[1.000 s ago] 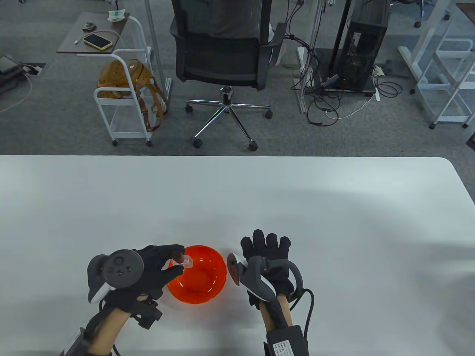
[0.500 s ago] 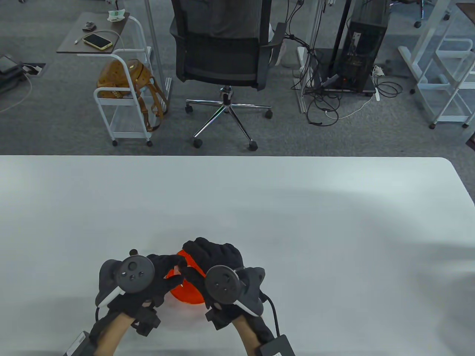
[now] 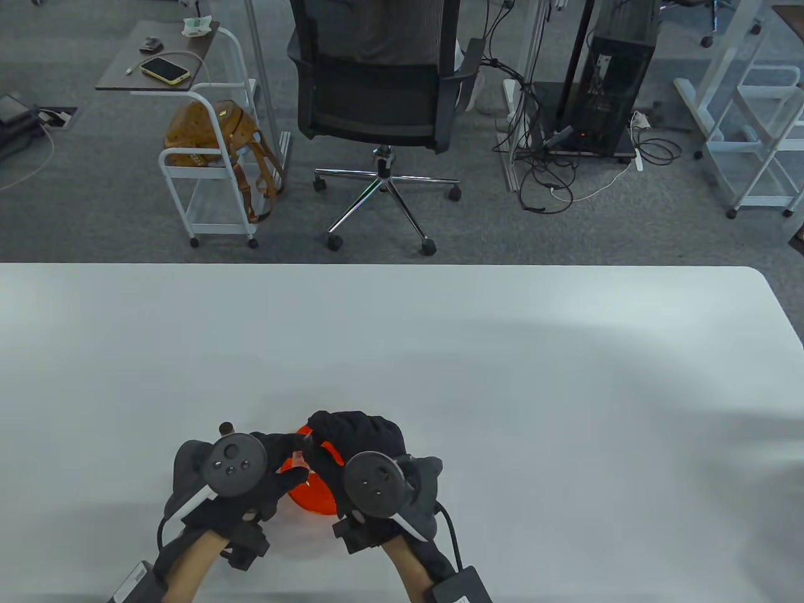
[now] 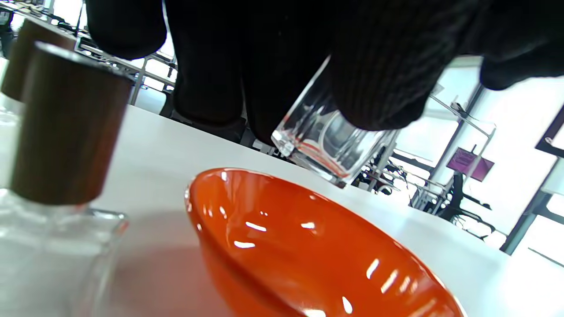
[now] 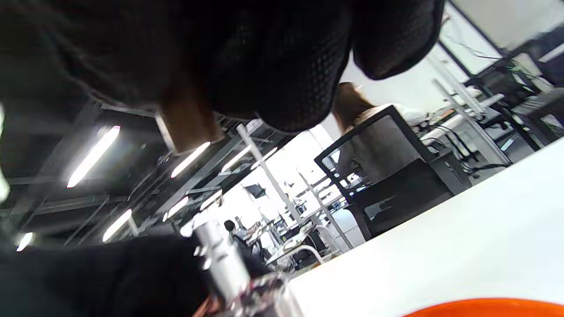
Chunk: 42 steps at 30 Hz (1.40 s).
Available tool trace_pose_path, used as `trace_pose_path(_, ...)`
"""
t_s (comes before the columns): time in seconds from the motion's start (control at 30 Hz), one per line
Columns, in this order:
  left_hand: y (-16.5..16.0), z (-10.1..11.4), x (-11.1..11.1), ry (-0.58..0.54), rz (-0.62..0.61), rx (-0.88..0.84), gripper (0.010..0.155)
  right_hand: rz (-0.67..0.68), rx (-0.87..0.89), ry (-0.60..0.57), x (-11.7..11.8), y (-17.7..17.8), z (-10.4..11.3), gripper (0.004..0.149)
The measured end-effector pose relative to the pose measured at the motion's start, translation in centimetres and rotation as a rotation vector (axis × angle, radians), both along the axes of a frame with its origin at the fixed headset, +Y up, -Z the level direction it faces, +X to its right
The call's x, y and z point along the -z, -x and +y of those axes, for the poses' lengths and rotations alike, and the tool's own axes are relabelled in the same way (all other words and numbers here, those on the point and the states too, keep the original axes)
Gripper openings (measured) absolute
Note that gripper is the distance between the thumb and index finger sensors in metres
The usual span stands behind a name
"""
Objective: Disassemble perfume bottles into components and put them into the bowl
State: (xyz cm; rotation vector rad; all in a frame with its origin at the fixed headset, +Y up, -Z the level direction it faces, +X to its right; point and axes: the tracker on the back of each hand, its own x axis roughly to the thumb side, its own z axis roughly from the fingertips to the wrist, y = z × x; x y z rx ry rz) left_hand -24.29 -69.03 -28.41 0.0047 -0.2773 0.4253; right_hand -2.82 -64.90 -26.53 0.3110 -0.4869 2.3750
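My left hand (image 3: 290, 463) holds a clear square glass perfume bottle (image 4: 331, 149) tilted over the orange bowl (image 3: 312, 497). My right hand (image 3: 321, 450) reaches across the bowl, its fingers curled over the bottle's top. In the right wrist view those fingers pinch the brown wooden cap (image 5: 188, 124), which sits above the bare silver spray nozzle (image 5: 220, 259), apart from it. The table view hides cap and nozzle under the gloves. The bowl (image 4: 308, 246) looks empty where it shows.
Another glass perfume bottle with a brown wooden cap (image 4: 66, 127) stands close to the bowl's left in the left wrist view, and a further cap (image 4: 22, 57) shows behind it. The white table (image 3: 502, 377) stretches far and right. An office chair (image 3: 377, 81) stands beyond it.
My right hand swung from right of the bowl over it and took the cap of the bottle. The left hand shifted slightly right with the bottle.
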Motion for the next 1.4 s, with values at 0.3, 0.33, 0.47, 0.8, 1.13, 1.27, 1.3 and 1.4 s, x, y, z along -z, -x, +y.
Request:
trace_pose_path(0.3, 3.2, 0.9, 0.4, -0.013, 0.112, -0.164, 0.055, -0.073, -0.801, 0.089, 2.8, 3.7, -6.9, 0.053)
trace_pose_path(0.33, 3.3, 0.9, 0.4, -0.009, 0.115, -0.171, 0.055, -0.078, -0.881, 0.097, 3.0, 4.2, -7.5, 0.053)
trace_pose_path(0.47, 3.5, 0.9, 0.5, 0.002, 0.106, -0.180, 0.055, -0.073, -1.033, 0.127, 3.5, 5.0, -8.9, 0.052)
trace_pose_path(0.8, 2.4, 0.5, 0.5, 0.014, 0.063, -0.107, 0.055, -0.052, -0.978, 0.177, 3.7, 4.4, -8.3, 0.056)
trace_pose_path(1.13, 0.7, 0.1, -0.1, -0.022, 0.001, 0.006, 0.054, -0.033, -0.352, 0.123, 1.8, -1.1, -2.8, 0.062)
trace_pose_path(1.27, -0.5, -0.1, -0.4, -0.038, -0.040, 0.059, 0.054, 0.016, -0.143, 0.167, 1.7, -1.0, -2.7, 0.058)
trace_pose_path(1.3, -0.8, -0.1, -0.5, -0.038, -0.050, 0.064, 0.054, 0.024, -0.124, 0.180, 1.7, -0.8, -2.8, 0.056)
trace_pose_path(1.4, -1.5, -0.1, -0.8, -0.061, -0.074, 0.087, 0.053, 0.004, -0.156, 0.159, 1.5, -0.3, -3.0, 0.051)
